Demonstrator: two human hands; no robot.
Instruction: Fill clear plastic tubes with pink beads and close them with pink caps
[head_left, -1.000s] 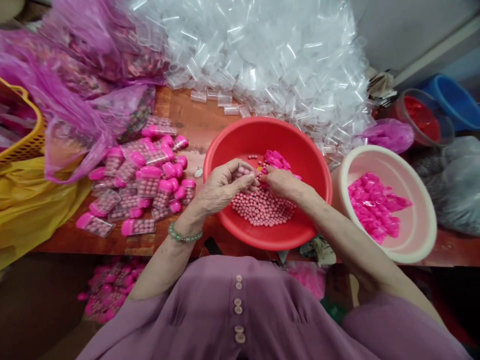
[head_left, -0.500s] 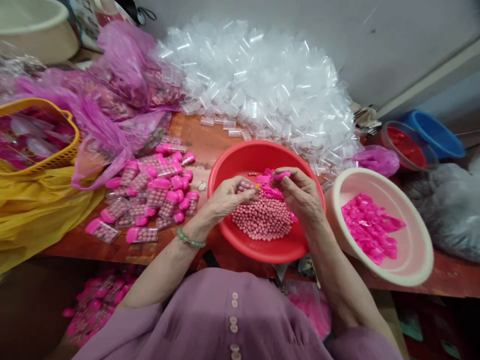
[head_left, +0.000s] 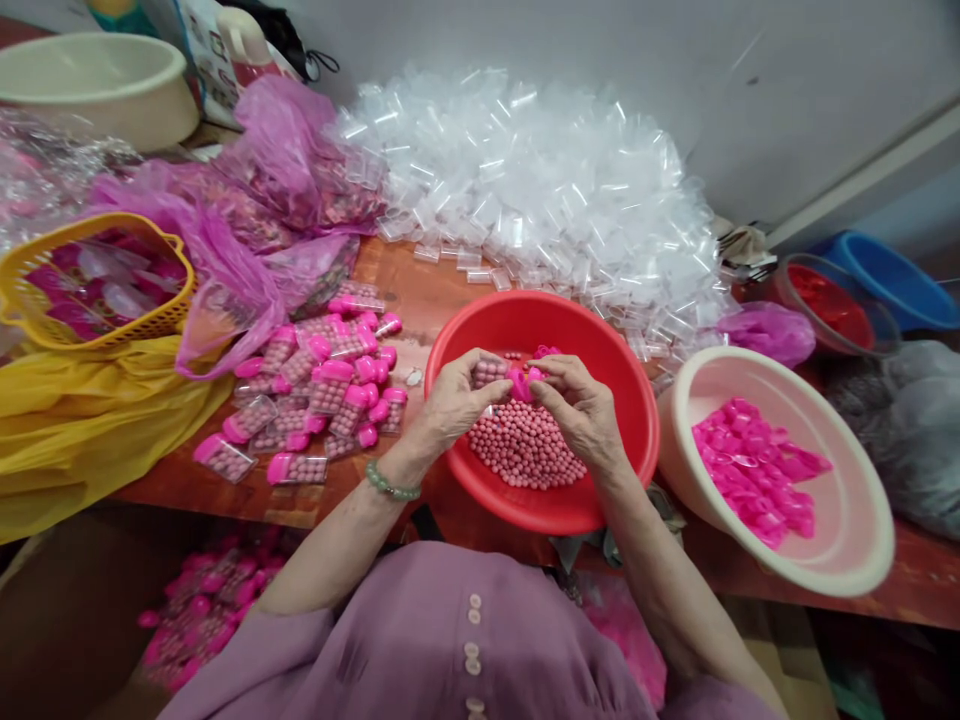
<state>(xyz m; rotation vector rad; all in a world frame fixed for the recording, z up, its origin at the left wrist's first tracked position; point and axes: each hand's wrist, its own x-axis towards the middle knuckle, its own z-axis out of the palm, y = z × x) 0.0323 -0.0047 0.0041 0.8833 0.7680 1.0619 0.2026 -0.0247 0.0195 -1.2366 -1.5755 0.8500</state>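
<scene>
Over the red basin (head_left: pixel 630 470), my left hand (head_left: pixel 459 402) is closed round a clear container (head_left: pixel 489 373) filled with pink beads. My right hand (head_left: pixel 581 408) pinches a bright pink cap (head_left: pixel 522 385) at the container's right end; whether it is seated there cannot be made out. Below both hands, loose pink beads (head_left: pixel 525 450) lie in the basin, with some pink pieces (head_left: pixel 547 352) behind them. Left of the basin is a pile of bead-filled containers with pink caps (head_left: pixel 330 388).
A heap of clear containers (head_left: pixel 525 190) lies behind the basin. At right stands a cream basin (head_left: pixel 862 500) with pink caps. On the left are a yellow basket (head_left: pixel 105 335), a yellow bag (head_left: pixel 105 430) and purple bags (head_left: pixel 277 130). More filled containers (head_left: pixel 202 610) lie below the table edge.
My right hand has brought the pink cap left and down to the container in my left hand. The whole view has shifted slightly, so things appear lower and further right.
</scene>
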